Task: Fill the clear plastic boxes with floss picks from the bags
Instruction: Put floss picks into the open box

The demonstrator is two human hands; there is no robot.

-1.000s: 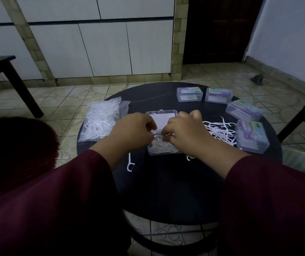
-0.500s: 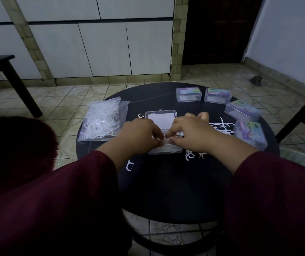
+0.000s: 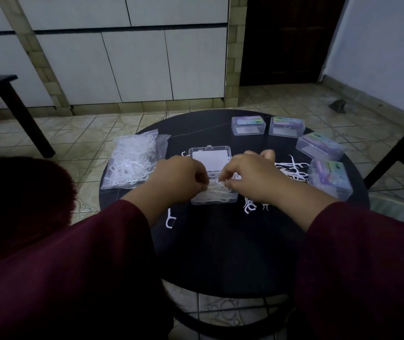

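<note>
Four closed boxes (image 3: 248, 125) look filled at far right; both hands, left hand (image 3: 180, 181) and right hand (image 3: 251, 177), pinch floss picks (image 3: 216, 186) over the open box (image 3: 214, 196); the bag (image 3: 132, 165) remains full.

My open clear plastic box (image 3: 214, 200) lies flat mid-desk, lid back, half full of thin white floss picks (image 3: 216, 190) — a clear bag of picks (image 3: 132, 165) lies left, four closed labelled boxes (image 3: 248, 125) curve right.

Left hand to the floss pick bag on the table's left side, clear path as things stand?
Probably yes. The bag lies flat just left of the left hand, with only bare table between. But the left hand and right hand both pinch picks over the open box, so it must let go first.
</note>
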